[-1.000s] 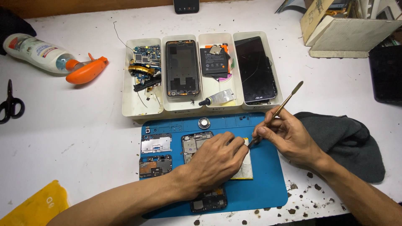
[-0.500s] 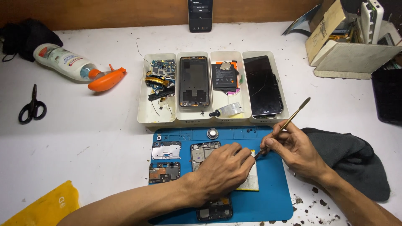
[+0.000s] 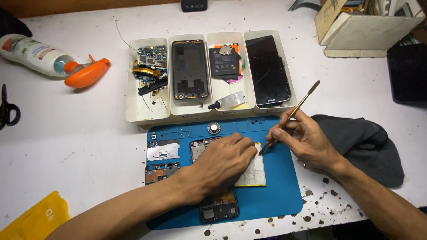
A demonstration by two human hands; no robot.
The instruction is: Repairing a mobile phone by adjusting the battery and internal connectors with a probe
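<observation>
An opened phone body [image 3: 218,206] lies on a blue work mat [image 3: 280,186], its pale battery [image 3: 253,171] partly uncovered. My left hand [image 3: 222,162] presses flat on the phone and battery. My right hand [image 3: 307,140] grips a thin metal pry tool [image 3: 293,112] like a pen, with its tip at the battery's upper right corner. Two removed metal shield pieces [image 3: 163,150] lie on the mat's left side.
Behind the mat stand white trays [image 3: 147,113] holding circuit parts, a phone frame [image 3: 190,69], a battery with a glue tube [image 3: 227,101], and a dark screen [image 3: 267,69]. A grey cloth [image 3: 369,142] lies right; a spray bottle [image 3: 49,58], scissors [image 3: 9,109] and a yellow item [image 3: 31,220] lie left.
The camera view has shifted slightly. My hands stay on the phone, with the pry tool's tip still at the battery corner.
</observation>
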